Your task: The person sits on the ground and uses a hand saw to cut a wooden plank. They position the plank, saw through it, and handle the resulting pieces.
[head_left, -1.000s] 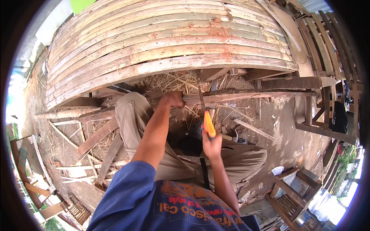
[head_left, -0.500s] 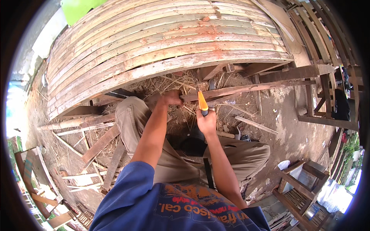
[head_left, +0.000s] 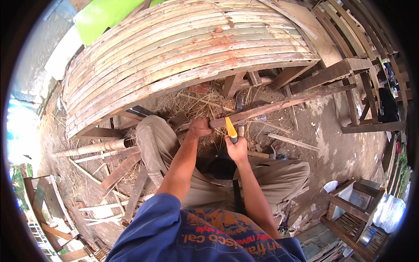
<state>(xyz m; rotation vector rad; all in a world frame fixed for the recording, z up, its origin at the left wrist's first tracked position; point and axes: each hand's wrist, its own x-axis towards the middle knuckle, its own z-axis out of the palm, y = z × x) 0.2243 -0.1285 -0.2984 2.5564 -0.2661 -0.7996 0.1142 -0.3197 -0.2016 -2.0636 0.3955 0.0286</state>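
My left hand is closed around the near end of a long brown wooden bar. The bar slants away to the right, its far end by a dark wooden frame. In my right hand is a hand saw with a yellow and black handle, held against the bar just right of my left hand. Its blade hardly shows, being seen nearly end-on. My legs are bent on either side of the work. Below the bar, by my right leg, lies a light wooden handle.
A slatted bamboo platform spans the far side. Straw and wood scraps litter the ground beneath its edge. Loose boards and a bamboo pole lie at left. The dark wooden frame stands right, a small wooden stool-like piece lower right.
The view has shifted, so the platform sits further left and the bar's near end appears lower. The saw handle is slightly lower in view. Both hands keep their grips.
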